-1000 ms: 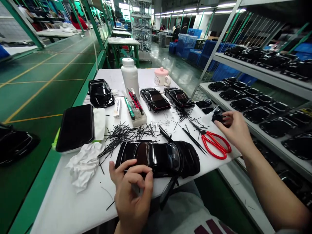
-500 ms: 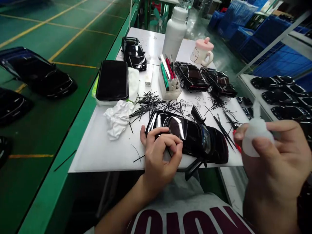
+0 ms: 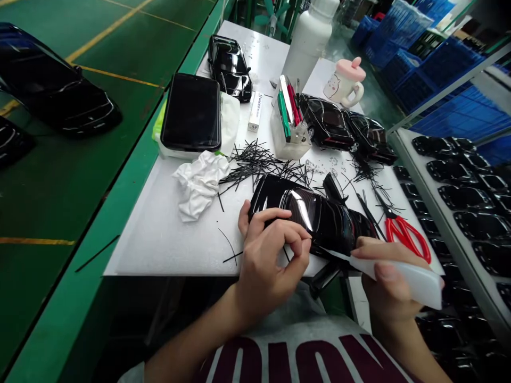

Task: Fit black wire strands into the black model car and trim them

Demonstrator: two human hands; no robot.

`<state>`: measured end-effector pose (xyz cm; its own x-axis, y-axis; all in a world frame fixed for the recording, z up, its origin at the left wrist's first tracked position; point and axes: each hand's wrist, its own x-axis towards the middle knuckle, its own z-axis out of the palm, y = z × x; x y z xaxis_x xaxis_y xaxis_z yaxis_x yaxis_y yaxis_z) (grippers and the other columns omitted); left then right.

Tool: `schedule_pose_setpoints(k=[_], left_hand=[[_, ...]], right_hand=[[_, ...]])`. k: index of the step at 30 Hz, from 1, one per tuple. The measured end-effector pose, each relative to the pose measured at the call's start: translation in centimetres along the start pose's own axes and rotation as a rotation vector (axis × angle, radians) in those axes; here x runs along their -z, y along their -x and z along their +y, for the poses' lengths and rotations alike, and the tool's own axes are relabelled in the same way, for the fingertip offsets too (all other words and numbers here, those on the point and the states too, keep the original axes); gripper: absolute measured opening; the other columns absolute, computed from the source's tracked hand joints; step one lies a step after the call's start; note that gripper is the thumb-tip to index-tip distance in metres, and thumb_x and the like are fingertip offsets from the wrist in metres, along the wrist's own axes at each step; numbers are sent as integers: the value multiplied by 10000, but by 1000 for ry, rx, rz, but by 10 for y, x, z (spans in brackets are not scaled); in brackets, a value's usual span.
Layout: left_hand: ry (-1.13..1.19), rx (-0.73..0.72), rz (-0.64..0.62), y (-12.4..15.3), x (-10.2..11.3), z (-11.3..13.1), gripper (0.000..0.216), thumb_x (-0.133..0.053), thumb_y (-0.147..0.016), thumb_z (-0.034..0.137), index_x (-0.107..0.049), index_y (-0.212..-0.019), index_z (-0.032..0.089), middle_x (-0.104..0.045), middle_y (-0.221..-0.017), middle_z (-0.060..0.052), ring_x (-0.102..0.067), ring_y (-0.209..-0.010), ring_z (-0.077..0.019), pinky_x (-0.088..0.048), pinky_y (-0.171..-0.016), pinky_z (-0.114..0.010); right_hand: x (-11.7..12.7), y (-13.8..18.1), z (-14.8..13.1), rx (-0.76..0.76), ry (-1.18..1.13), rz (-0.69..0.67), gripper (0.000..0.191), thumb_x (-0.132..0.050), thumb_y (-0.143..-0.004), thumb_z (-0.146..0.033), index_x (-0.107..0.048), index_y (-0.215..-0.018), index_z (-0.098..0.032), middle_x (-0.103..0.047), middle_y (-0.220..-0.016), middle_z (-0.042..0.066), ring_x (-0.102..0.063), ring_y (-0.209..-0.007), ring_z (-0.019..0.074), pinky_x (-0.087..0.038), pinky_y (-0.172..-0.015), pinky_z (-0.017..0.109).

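A black model car [image 3: 331, 215] lies across the front of the white table, its doors [image 3: 334, 186] swung open on both sides. My left hand [image 3: 275, 255] rests over its near side, thumb and forefinger pinched together; whatever is between the fingertips is too small to make out. In my right hand [image 3: 393, 290] is a translucent white squeeze bottle [image 3: 419, 282], tilted flat. Its thin nozzle points left, with the tip at the car's near side close to my left fingertips. Whether the tip touches the car I cannot tell.
Thin black strips [image 3: 255, 165] lie scattered behind the car. Red-handled scissors [image 3: 407, 236] and tweezers [image 3: 369, 213] are at the right. Crumpled tissue [image 3: 199, 183], a tablet-like black screen [image 3: 191, 111], a pen holder [image 3: 289, 149], a white bottle [image 3: 307, 48] and a lidded mug [image 3: 339, 88] stand around.
My right hand has brought the squeeze bottle down and left from the raised position at the right, tipping it toward the car. The left hand keeps its pinch. The view has shifted slightly.
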<state>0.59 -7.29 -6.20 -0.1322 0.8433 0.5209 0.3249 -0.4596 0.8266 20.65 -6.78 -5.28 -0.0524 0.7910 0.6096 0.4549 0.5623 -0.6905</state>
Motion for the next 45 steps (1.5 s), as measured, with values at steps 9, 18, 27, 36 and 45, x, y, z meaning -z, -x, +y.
schedule_pose_setpoints(k=[9,18,27,36,45], left_hand=[[-6,-4,24,0,-1,-1,286,-625,-874,76,-422,-763,245,-727,-761,98,-661,-1057,-172,-132,-1287,-547],[-14,-5,17,-1,0,0,304,-627,-872,68,-410,-746,239,-733,-773,102,-657,-1070,-172,-139,-1286,-552],[-15,-4,22,0,-2,0,302,-624,-876,67,-410,-750,240,-732,-775,101,-656,-1069,-173,-137,-1282,-568],[-16,-1,18,0,-1,-1,301,-625,-879,77,-405,-755,241,-735,-777,107,-659,-1068,-170,-134,-1289,-554],[-14,-2,24,0,-1,0,304,-632,-870,72,-407,-753,241,-734,-770,105,-657,-1061,-171,-135,-1291,-548]], right_hand=[[-1,-9,-7,209,123,-266,91,-623,-892,-170,-707,-899,-204,-667,-648,7,-651,-555,200,-508,-488,334],[-2,-11,-8,256,119,-284,86,-607,-899,-156,-681,-887,-198,-624,-616,0,-619,-526,192,-491,-475,336],[-2,-10,-7,264,133,-277,88,-607,-900,-168,-680,-882,-214,-624,-609,-2,-616,-527,203,-494,-479,349],[0,-7,-7,252,158,-263,90,-602,-906,-179,-679,-880,-219,-640,-617,-3,-623,-531,200,-487,-476,345],[0,-8,-8,241,173,-267,99,-603,-918,-199,-683,-874,-238,-635,-611,-5,-627,-530,202,-484,-462,348]])
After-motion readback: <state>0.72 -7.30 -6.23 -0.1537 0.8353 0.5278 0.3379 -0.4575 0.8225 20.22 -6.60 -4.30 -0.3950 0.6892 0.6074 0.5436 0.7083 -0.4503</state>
